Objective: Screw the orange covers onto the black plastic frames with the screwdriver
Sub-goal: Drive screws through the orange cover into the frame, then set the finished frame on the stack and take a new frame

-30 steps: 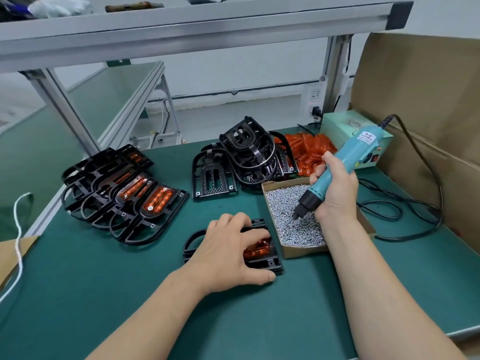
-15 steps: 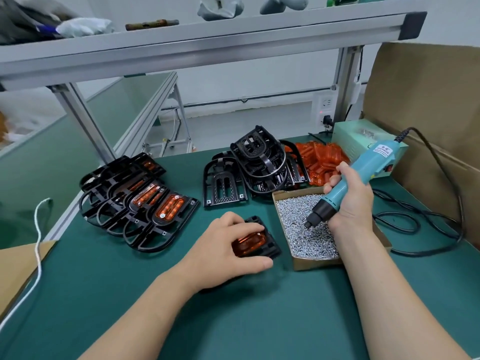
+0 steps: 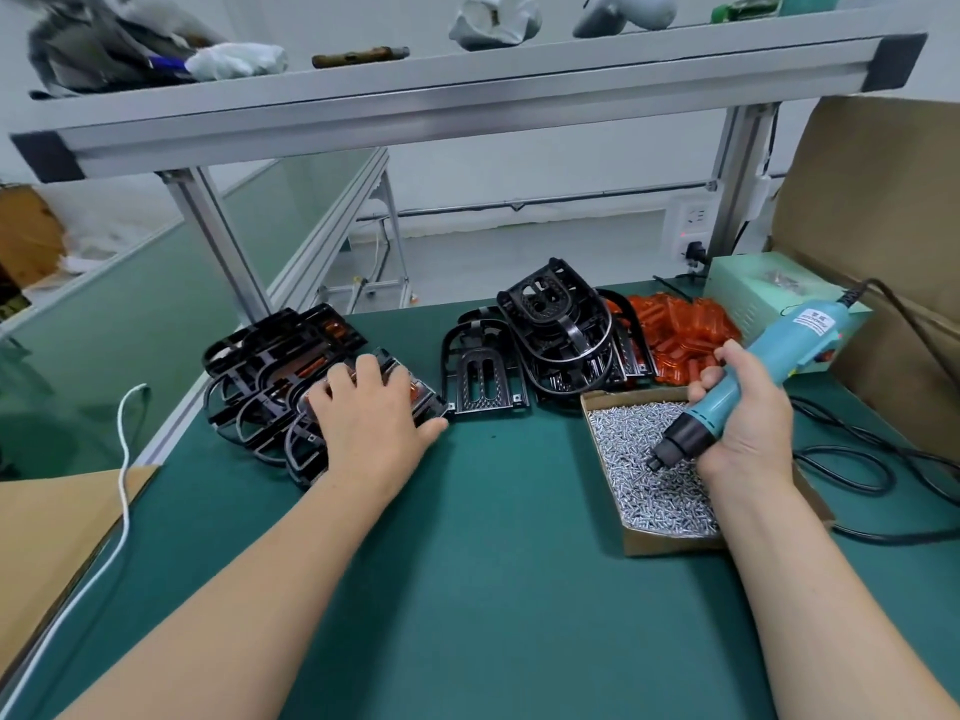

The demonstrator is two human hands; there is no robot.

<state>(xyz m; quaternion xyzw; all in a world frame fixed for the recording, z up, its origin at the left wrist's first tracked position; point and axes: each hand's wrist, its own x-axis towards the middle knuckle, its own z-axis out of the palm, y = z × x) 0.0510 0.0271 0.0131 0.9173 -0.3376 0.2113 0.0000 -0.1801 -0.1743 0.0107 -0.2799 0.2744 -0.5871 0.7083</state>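
Note:
My left hand (image 3: 369,413) lies over a black frame with an orange cover (image 3: 422,398), fingers across its top and thumb along its near edge, holding it on the pile of covered frames (image 3: 270,366) at the table's left. In my right hand (image 3: 743,423) is the teal electric screwdriver (image 3: 774,350), gripped with its tip down in the cardboard box of screws (image 3: 649,491). Bare black frames (image 3: 550,330) are heaped at the back centre. Just right of them is a heap of loose orange covers (image 3: 680,340).
A pale green power unit (image 3: 753,288) stands at the back right, its black cable (image 3: 852,459) looping over the mat. A cardboard wall (image 3: 883,226) lines the right side. Flat cardboard (image 3: 47,522) and a white cord (image 3: 124,459) lie at the left. An aluminium shelf (image 3: 415,111) hangs overhead.
My left hand has carried the covered frame from the middle of the mat leftward onto the pile of covered frames. The right hand has kept the screwdriver over the screw box.

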